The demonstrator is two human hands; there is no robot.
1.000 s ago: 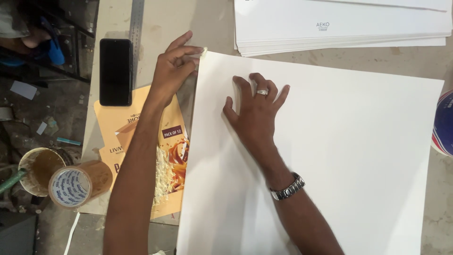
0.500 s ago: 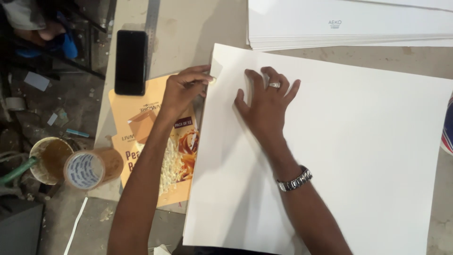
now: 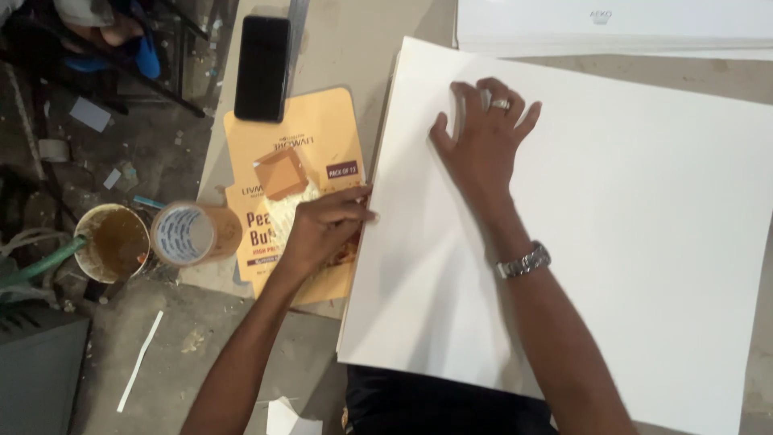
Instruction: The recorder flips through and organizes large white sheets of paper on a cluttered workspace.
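1. While the right hand (image 3: 483, 133) lies flat with fingers spread wide on the white sheet (image 3: 612, 242), the left hand (image 3: 322, 229) sits at the sheet's left edge, about halfway down.
2. Change: one second ago the left hand was at the sheet's top-left corner; it has since slid down the edge toward the person. The right hand has kept its place.
3. Left fingers are narrow, pinched at the edge; whether they grip the sheet cannot be told.
4. Judgement: the sheet is pinned while its left edge is run along, step in progress.
5. Sheet location: on the bench (image 3: 338, 48), overlapping an orange carton (image 3: 322, 137). A phone (image 3: 262, 68) and tape roll (image 3: 189, 234) lie left.
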